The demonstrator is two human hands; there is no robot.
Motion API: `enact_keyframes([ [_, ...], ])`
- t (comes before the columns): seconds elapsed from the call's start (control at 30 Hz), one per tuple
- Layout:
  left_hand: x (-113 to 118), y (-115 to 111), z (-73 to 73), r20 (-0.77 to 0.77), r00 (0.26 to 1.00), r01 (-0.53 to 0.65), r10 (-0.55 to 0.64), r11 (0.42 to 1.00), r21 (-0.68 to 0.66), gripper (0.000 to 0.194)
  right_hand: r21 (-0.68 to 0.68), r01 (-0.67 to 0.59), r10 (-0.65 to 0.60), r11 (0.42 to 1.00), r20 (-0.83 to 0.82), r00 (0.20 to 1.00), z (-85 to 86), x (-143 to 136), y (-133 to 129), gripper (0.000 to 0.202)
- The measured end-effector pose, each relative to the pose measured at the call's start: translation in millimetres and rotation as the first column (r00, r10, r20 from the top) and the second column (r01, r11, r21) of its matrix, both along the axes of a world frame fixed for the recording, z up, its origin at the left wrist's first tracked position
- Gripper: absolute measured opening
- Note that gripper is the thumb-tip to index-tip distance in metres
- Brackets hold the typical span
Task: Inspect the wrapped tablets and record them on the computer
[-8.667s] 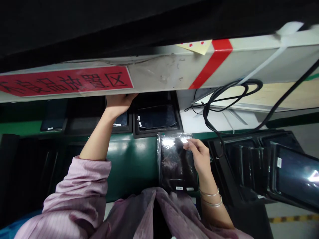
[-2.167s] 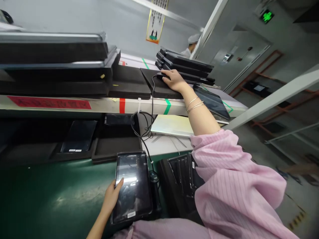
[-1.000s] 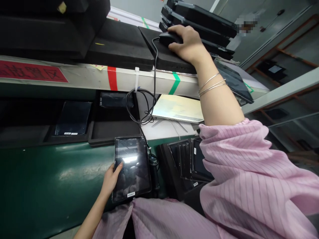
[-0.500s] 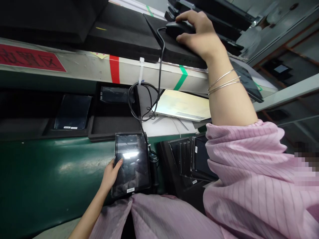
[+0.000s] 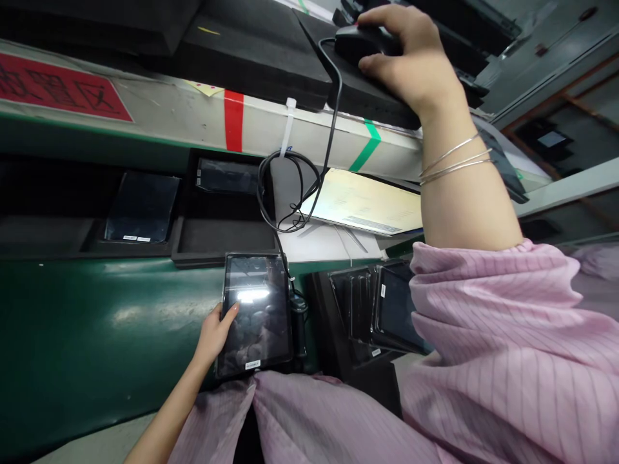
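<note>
My left hand (image 5: 216, 334) grips the left edge of a dark tablet (image 5: 258, 322), thumb on its glossy face and the other fingers hidden beneath. The tablet has a white label along its lower edge and a bright light reflection on it. Up on the shelf, my right hand (image 5: 411, 48) is wrapped over a black computer mouse (image 5: 360, 46), which rests on black foam (image 5: 261, 51). From the mouse a black cable (image 5: 333, 109) hangs down in front of the shelf edge into a coiled loop. Just right of the tablet lies a black handheld device (image 5: 298, 322), partly covered.
Black foam trays (image 5: 227, 241) at the back left hold dark tablets (image 5: 142, 206). Several wrapped tablets (image 5: 394, 303) lean in a black tray at the right. A lit screen (image 5: 367, 203) sits under the shelf edge (image 5: 178, 116). Green matting (image 5: 97, 335) covers the bench.
The shelf, mouse and right hand appear shifted up and to the right in the view. Both hands keep their holds; the tablet stays nearly in place.
</note>
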State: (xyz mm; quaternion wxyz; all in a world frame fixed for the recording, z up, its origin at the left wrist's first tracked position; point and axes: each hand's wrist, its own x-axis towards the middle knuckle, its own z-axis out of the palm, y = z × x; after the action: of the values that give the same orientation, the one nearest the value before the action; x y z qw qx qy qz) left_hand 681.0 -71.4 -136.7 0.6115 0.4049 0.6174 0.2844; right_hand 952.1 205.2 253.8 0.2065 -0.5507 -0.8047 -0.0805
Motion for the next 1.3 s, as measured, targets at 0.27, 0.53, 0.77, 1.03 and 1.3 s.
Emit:
enact_keyframes([
  [0.27,0,0,-0.7,0.003,1.000,0.000,0.000,1.000,-0.002,0.063,0.026,-0.086,0.086,0.996,0.006,0.996,2.0,1,0,0.053],
  [0.53,1,0,0.3,0.013,1.000,-0.009,0.009,1.000,-0.003,0.068,0.006,-0.083,0.083,0.997,0.005,0.997,0.9,-5,-8,0.051],
  [0.77,1,-1,-2.2,0.011,1.000,-0.010,0.010,1.000,0.009,0.066,-0.037,-0.137,0.138,0.990,0.029,0.990,1.7,-3,-2,0.055],
  [1.03,0,-1,-3.3,0.013,1.000,-0.008,0.008,1.000,0.015,0.061,0.066,-0.288,0.286,0.956,0.030,0.958,1.6,-1,-10,0.045],
  [1.3,1,0,0.0,0.003,1.000,-0.005,0.005,1.000,-0.005,0.061,0.122,-0.172,0.168,0.977,0.047,0.985,-2.1,-3,-8,0.045],
])
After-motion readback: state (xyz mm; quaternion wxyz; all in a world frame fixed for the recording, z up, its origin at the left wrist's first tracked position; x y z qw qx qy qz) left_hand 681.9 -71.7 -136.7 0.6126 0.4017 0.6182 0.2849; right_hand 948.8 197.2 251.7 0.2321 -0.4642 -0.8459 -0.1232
